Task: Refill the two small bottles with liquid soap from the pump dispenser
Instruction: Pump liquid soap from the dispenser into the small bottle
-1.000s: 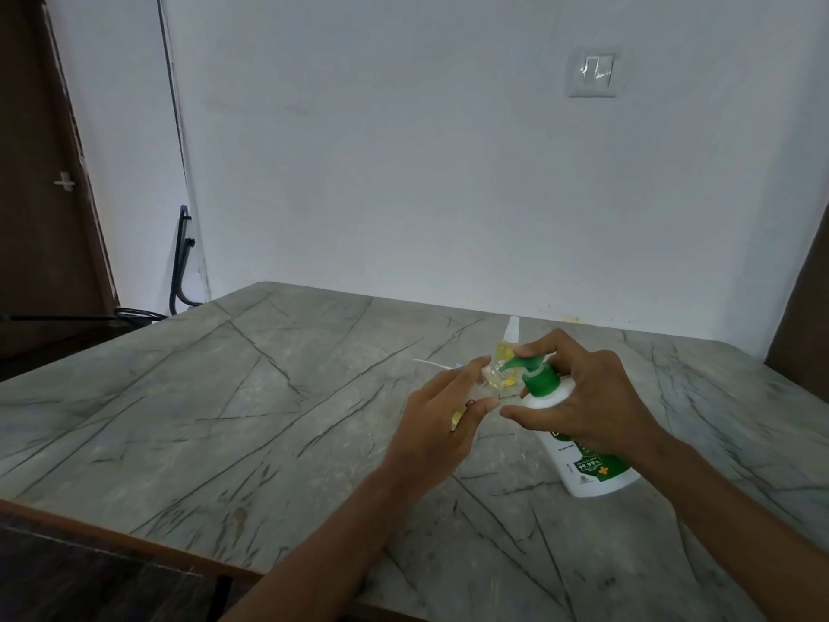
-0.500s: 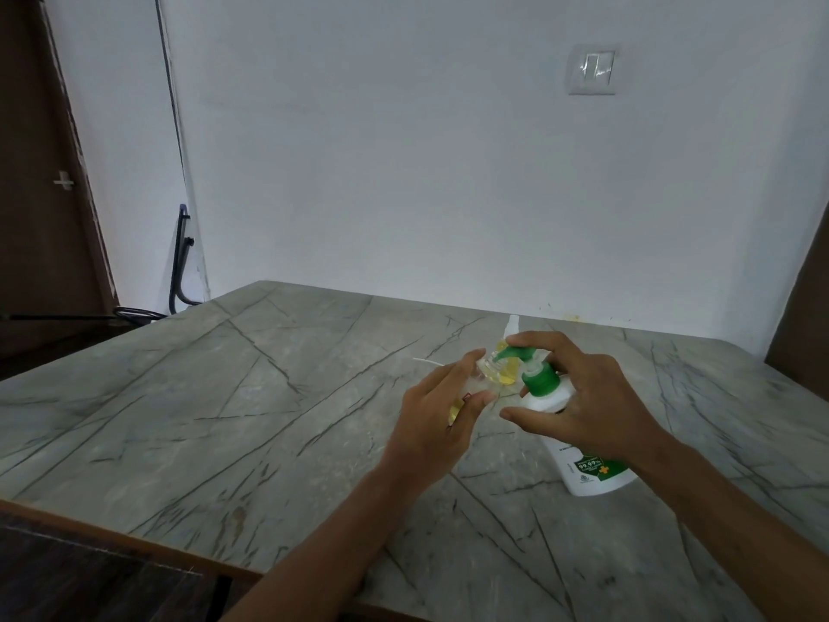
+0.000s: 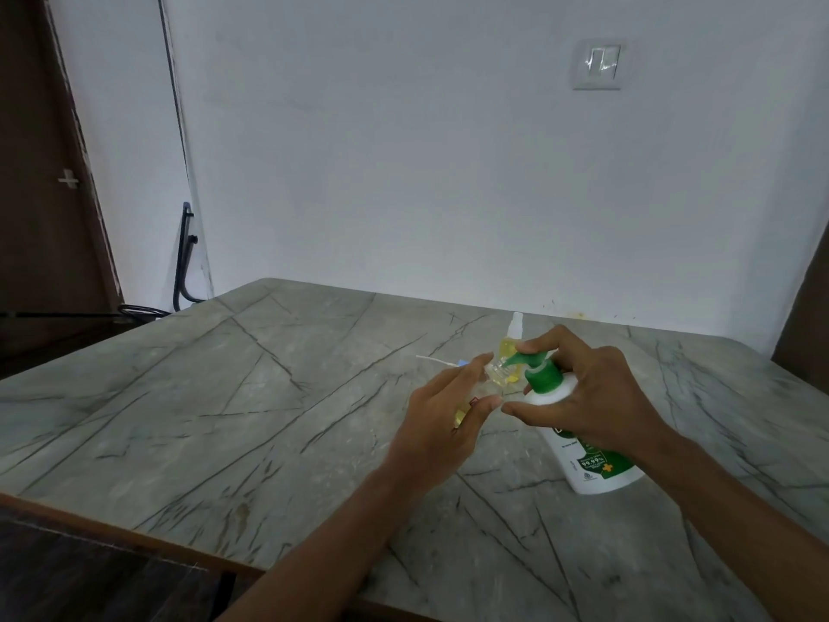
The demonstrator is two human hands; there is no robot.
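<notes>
A white pump dispenser [image 3: 583, 460] with a green pump head [image 3: 540, 374] leans to the left on the marble table. My right hand [image 3: 587, 397] grips its neck, with the index finger on top of the green pump. My left hand [image 3: 448, 410] holds a small clear bottle [image 3: 630, 373] with its open mouth right under the pump's spout. Behind them stands a second small bottle [image 3: 511, 345] with yellow liquid and a white cap.
A thin white tube with a blue sprayer top [image 3: 437, 361] lies on the grey marble table [image 3: 224, 419] just left of the bottles. A black metal frame [image 3: 184, 262] leans on the wall at far left.
The hands, the small bottle and the dispenser have stayed almost in place; my right index finger has shifted slightly on the pump head.
</notes>
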